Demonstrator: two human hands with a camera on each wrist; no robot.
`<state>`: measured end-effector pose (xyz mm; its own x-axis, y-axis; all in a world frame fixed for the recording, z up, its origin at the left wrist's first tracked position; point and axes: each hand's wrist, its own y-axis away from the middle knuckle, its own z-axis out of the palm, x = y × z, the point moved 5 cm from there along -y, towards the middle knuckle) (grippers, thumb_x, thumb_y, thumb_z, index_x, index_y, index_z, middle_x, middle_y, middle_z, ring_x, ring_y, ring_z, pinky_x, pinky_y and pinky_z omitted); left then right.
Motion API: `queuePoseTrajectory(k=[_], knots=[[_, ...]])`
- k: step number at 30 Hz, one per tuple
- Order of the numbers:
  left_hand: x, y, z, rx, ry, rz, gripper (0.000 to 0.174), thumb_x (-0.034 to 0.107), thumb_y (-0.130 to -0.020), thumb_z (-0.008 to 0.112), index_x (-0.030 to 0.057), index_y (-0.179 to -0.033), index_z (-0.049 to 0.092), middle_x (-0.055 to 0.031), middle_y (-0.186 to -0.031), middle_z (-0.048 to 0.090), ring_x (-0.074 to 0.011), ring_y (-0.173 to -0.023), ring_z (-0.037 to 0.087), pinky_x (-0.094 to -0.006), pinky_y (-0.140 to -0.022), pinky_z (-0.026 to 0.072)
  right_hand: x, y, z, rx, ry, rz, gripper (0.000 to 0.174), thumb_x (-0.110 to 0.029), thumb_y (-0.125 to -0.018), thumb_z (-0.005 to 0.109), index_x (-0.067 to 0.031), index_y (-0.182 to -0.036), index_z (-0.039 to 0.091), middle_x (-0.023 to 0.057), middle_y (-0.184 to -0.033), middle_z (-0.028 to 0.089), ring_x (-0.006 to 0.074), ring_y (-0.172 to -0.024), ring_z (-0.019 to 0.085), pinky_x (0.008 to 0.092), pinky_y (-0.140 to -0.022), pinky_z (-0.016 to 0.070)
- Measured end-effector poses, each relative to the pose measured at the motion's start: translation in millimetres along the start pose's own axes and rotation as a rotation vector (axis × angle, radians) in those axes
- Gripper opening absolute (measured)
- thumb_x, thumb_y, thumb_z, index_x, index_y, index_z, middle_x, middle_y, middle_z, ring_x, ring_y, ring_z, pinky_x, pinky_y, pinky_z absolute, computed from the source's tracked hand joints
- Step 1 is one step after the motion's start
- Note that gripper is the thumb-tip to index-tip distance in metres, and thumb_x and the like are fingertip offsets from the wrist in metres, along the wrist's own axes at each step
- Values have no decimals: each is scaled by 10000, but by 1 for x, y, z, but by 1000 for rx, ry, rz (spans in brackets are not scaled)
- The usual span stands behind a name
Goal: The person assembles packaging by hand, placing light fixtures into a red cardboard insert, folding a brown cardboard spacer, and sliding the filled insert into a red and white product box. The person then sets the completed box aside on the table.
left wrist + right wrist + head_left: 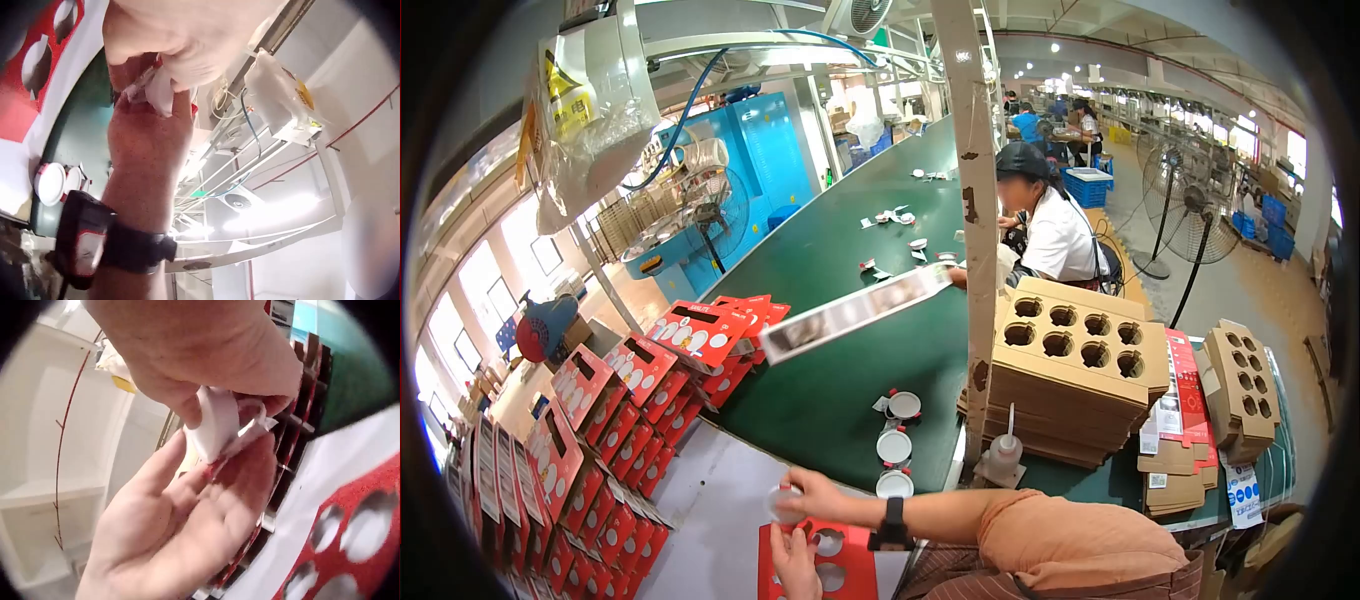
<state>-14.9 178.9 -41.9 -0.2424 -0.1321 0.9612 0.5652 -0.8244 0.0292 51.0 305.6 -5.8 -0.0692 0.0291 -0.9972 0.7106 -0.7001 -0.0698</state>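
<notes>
Both hands meet over the near end of the work surface, around a small white round piece with a thin clear or white flap and a red bit at its edge. My right hand, wearing a black wrist strap, grips the piece from above between thumb and fingers. Palm up, my left hand holds it from below, thumb on one side and fingers on the other. Below the hands lies a red cardboard panel with round holes. Similar white round pieces with red tabs sit in a row on the green belt.
Stacked red printed cartons crowd the left. Brown cardboard inserts with holes are piled at right, beside a post and a white squeeze bottle. Across the belt, a person in white holds a long printed strip.
</notes>
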Motion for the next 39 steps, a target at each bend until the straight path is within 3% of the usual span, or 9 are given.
queuePoseTrajectory(k=[6,8,9,12,13,19,23,31,39], knots=[[22,15,16,60,115,61,278,99,-953,492,0,-1213,495,-110,-1155,558,-215,-1031,573,-379,-851,510,35,34,20,-20,-157,-14,309,-226,-801,721,-66,-1000,546,27,-905,572,118,-857,530,286,-760,465],[18,14,5,60,10,119,275,60,-932,518,-30,-1191,538,-110,-1127,588,-181,-991,586,-311,-860,491,9,36,4,-18,236,-228,402,-239,-790,725,-54,-1104,555,40,-942,593,148,-860,559,323,-766,484],[29,17,4,77,-169,148,294,56,-904,553,-31,-1185,551,-100,-1094,605,-147,-970,580,-283,-835,476,6,31,-2,-111,56,-292,401,-238,-789,723,-48,-1104,567,47,-955,599,144,-828,568,308,-732,492],[57,28,12,-32,-480,223,379,49,-857,605,-15,-1224,536,-91,-1033,635,-117,-894,590,-258,-787,468,-28,30,-18,-320,115,-110,207,-152,-844,666,-26,-994,598,0,-859,594,70,-769,544,237,-667,469],[49,29,11,-27,-329,172,454,6,-875,577,-30,-1307,443,-129,-1200,550,-146,-1043,551,-269,-875,459,-26,30,-17,-370,73,-79,144,-121,-863,638,-18,-956,601,-7,-825,591,65,-753,541,228,-652,461],[45,47,9,179,-319,278,520,27,-871,607,-14,-1343,394,-169,-1289,458,-180,-1009,563,-284,-831,516,-8,39,-32,158,-185,-59,92,-106,-889,607,-21,-911,580,-10,-807,586,54,-706,528,208,-602,429],[38,53,19,180,-472,348,537,77,-848,645,-22,-1323,414,-190,-1222,505,-237,-1079,559,-299,-770,553,2,52,-23,164,-271,-82,97,-96,-888,613,-33,-942,563,-22,-824,576,42,-705,521,196,-592,425],[45,54,22,94,-430,260,498,10,-874,583,13,-1343,414,-121,-1136,573,-155,-1032,581,-271,-836,502,-15,78,-17,-26,-254,-78,202,-41,-867,621,-38,-1046,527,2,-877,571,55,-772,542,209,-631,462],[76,70,23,-122,-415,420,564,-37,-842,592,34,-1358,374,-152,-1199,570,-208,-1118,559,-323,-936,449,-71,103,-23,-274,297,-551,426,30,-765,678,-4,-1169,546,102,-1008,597,206,-927,578,317,-838,460]])
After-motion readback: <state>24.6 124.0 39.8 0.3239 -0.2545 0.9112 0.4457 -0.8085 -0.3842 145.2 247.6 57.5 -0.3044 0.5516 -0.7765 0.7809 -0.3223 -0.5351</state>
